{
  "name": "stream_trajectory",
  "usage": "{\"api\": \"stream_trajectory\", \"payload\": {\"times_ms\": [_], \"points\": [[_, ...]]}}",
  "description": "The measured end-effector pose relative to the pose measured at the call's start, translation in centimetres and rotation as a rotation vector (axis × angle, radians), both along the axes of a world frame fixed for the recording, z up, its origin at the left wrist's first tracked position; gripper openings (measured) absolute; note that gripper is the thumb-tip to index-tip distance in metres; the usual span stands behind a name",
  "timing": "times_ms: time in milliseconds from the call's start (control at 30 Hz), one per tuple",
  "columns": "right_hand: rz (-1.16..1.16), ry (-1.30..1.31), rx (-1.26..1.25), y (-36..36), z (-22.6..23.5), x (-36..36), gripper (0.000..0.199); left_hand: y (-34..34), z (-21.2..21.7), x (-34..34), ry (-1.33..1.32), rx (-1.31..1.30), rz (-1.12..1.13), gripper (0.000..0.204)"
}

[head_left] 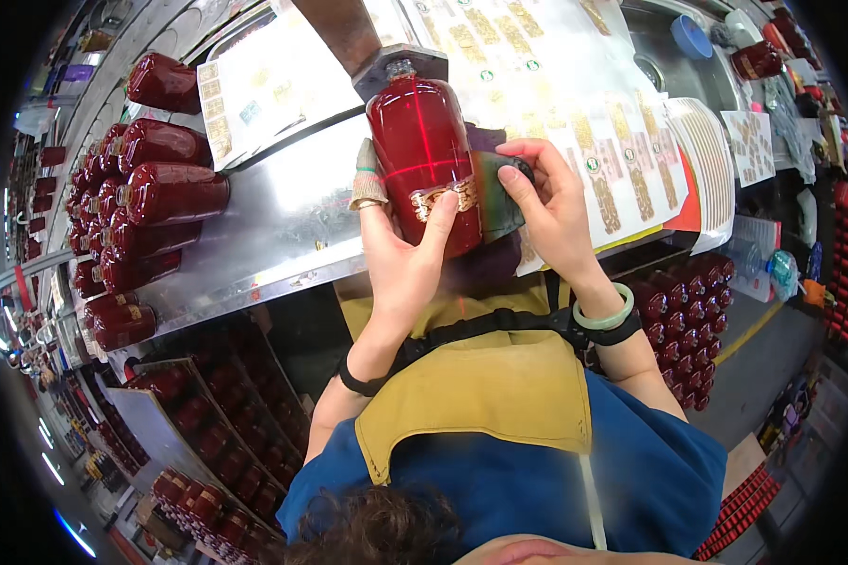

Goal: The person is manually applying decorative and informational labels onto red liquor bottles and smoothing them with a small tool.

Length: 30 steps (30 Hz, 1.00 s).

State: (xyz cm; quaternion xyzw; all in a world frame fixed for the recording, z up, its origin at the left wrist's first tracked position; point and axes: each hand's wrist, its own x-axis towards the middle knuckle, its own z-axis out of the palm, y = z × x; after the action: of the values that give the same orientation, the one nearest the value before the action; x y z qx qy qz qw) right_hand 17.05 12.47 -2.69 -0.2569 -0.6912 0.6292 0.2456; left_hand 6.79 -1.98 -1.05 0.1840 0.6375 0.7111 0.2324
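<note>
The red bottle (422, 132) lay at the near edge of the counter (254, 221), its neck pointing to the far side, where it met a dark metal bracket (363, 47). The glassy body was deep, glossy crimson, rounded at the shoulders and paler at the short, clear neck. A thin bright-red cross of light fell on it, one line running lengthwise and one across. Near its lower end sat an ornate gold decal (431, 204).

The left grip (403, 240) was clasped about the bottle's near left side, thumb pressed on the decal, a beige finger cover (367, 179) on the fingers. The right grip (548, 193) pinched a dark, flat piece (501, 193) between thumb and forefinger, just beside the bottle's right side; what it was could not be told.

Purple cloth (495, 259) showed beneath. Sheets of gold decals (603, 155) spread to the right, while more red bottles (165, 193) clustered to the left.
</note>
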Motion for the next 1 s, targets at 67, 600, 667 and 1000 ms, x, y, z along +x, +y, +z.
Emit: {"api": "stream_trajectory", "payload": {"times_ms": [67, 600, 667, 1000], "points": [[-0.006, 0.004, -0.004, 0.0, 0.1, 0.0, 0.019, 0.0, 0.0, -0.1, -0.012, 0.014, -0.010, 0.086], [0.003, 0.015, -0.026, -0.2, 0.3, 0.0, 0.019, -0.8, 0.0, -0.3, -0.112, 0.071, -0.073, 0.076], [0.003, 0.012, -0.023, -0.2, 0.2, -0.1, 0.019, -0.9, 0.0, -0.4, -0.113, 0.062, -0.082, 0.076], [0.061, -0.012, 0.184, -1.4, 3.0, -1.2, 0.016, -1.3, -1.0, -0.8, -0.120, 0.128, -0.081, 0.061]]}}
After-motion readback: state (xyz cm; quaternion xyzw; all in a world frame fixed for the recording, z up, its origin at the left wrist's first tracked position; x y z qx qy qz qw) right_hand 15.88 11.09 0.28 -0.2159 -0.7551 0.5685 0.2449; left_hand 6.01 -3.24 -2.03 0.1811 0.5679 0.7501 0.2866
